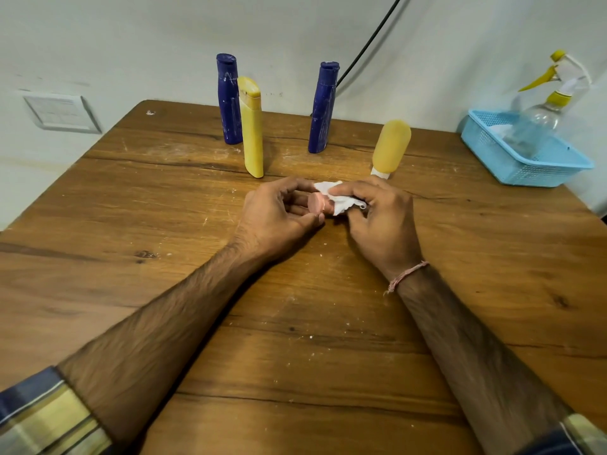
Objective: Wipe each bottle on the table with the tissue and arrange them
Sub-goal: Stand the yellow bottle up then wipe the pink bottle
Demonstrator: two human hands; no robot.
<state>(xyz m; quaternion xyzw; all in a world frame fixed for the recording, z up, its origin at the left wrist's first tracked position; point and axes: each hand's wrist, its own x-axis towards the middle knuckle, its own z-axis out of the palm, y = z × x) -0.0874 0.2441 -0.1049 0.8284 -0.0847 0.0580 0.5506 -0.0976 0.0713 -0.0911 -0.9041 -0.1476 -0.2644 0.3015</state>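
Note:
Over the middle of the wooden table my left hand grips a small pink bottle held on its side, its round end facing me. My right hand presses a white tissue around that bottle; most of the bottle is hidden by tissue and fingers. Behind my hands stand two dark blue bottles, smeared with white marks, a tall yellow bottle in front of the left blue one, and a rounded yellow bottle standing on its white cap.
A light blue plastic basket sits at the table's right rear corner, holding a clear spray bottle with a yellow trigger. A black cable runs down the wall behind. A wall switch plate is at the left. White specks dot the tabletop.

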